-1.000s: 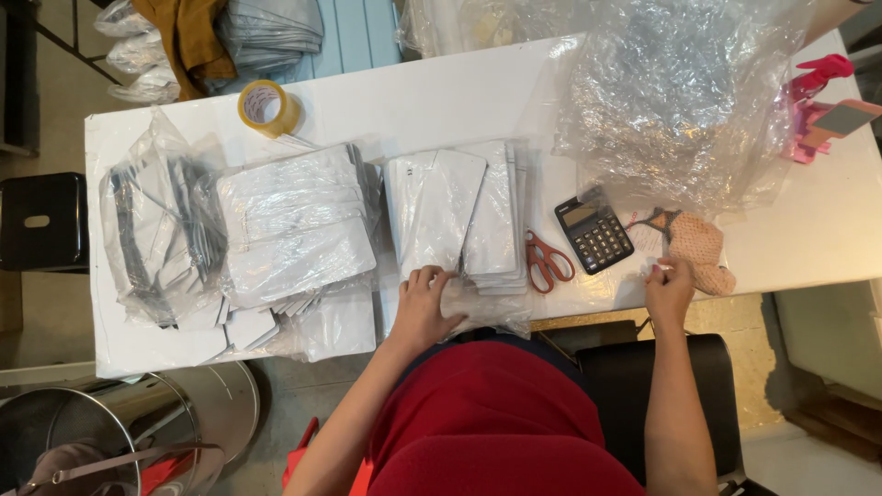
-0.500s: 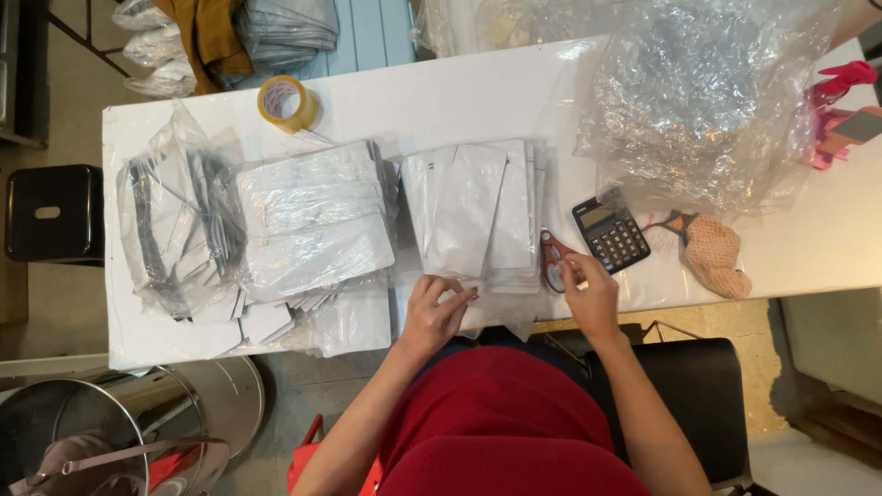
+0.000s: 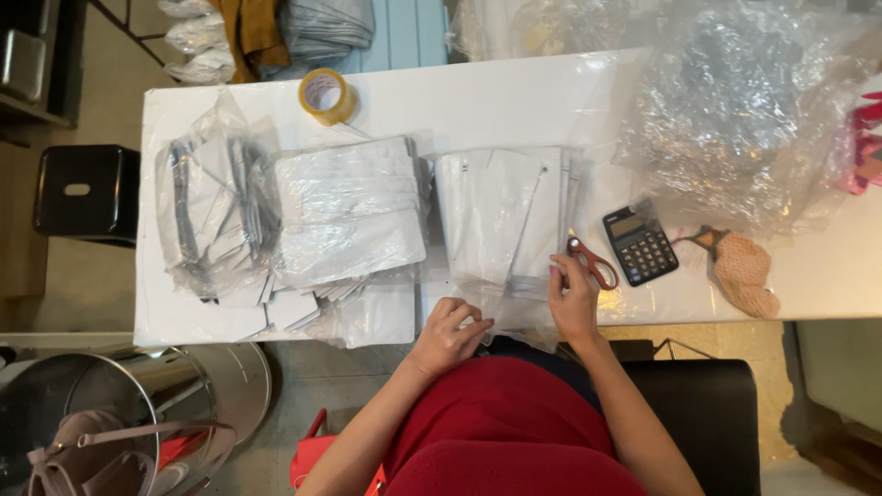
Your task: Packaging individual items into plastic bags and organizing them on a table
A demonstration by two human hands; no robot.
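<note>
Head view, contents of one white worktop (image 3: pixel 478 92), seen from above.

Hands: two. Left hand (image 3: pixel 447 335) at the near edge, fingers curled and pressed together on the lower left corner of the centre stack of clear bags (image 3: pixel 505 225). Right hand (image 3: pixel 571 298) at the stack's lower right corner, fingers extended side by side and laid flat on the plastic; whether they pinch a sheet cannot be told.

Bag stacks: three. The centre stack lies at mid-worktop; a second stack of white packets (image 3: pixel 349 216) at its 9 o'clock, just beside it; a third loose bundle in a clear sack (image 3: pixel 211 220) further toward 9 o'clock (exact count of bags in each not legible).

Scissors (image 3: pixel 593 262): one pair, red-handled, at 1 o'clock of the right hand, touching its fingertips.

Calculator (image 3: pixel 640 244): one, black, at 3 o'clock of the scissors.

Tape roll (image 3: pixel 326 95): one, yellowish, at 11 o'clock of the centre stack.

Bubble wrap (image 3: pixel 744 119): one large crumpled sheet, at 2 o'clock.

Mesh pouch (image 3: pixel 742 272): one, tan, at 3 o'clock of the calculator.

Off the worktop: one black stool (image 3: pixel 87 193) and one steel bin (image 3: pixel 138 413).
</note>
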